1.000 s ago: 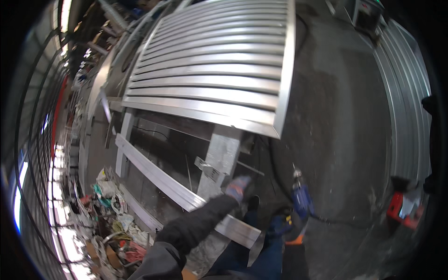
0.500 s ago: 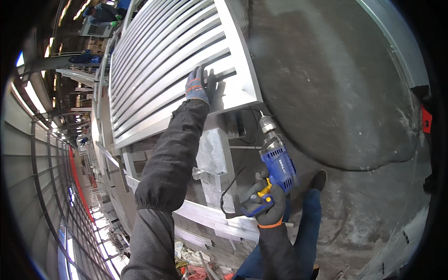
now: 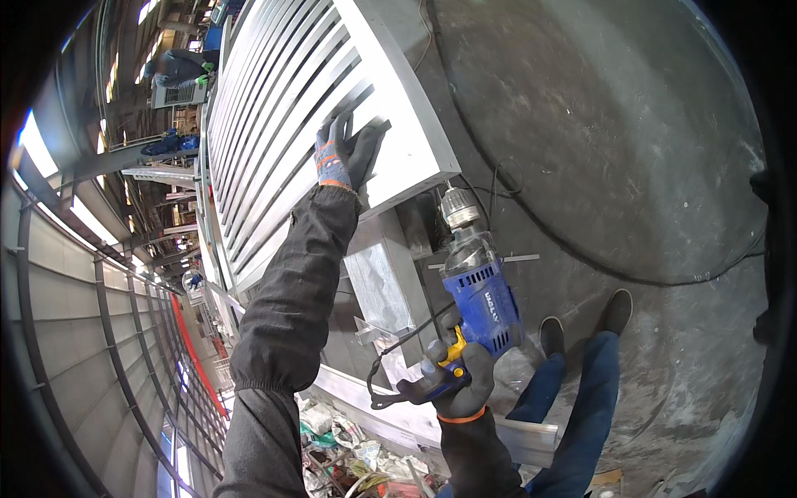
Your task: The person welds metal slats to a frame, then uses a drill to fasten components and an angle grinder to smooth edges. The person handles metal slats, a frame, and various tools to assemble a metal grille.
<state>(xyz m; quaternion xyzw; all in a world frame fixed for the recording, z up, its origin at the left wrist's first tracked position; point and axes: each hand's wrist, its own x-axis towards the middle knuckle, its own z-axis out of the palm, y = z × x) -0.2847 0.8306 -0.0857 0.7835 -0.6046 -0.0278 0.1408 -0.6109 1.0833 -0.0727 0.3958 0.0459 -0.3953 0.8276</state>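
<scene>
Louvred metal panel [image 3: 299, 108], pale grey, noted in the head view lying across a metal support frame [image 3: 386, 282] above a concrete floor [image 3: 623, 149]. Left hand [image 3: 344, 153], gloved, pressed flat and open on its near corner, gripping nothing. Right hand [image 3: 457, 382] closed round the handle of a blue electric drill [image 3: 477, 282], chuck just beside the panel's edge. Judged stiff, fairly heavy, sharp-edged; best held by the solid border.

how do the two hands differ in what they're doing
The left hand lies open and flat on the white slatted metal panel, arm stretched far out. The right hand is closed around the grip of the blue electric drill, held close to the body, chuck pointing toward the panel's corner. Both wear dark work gloves and dark sleeves.
</scene>
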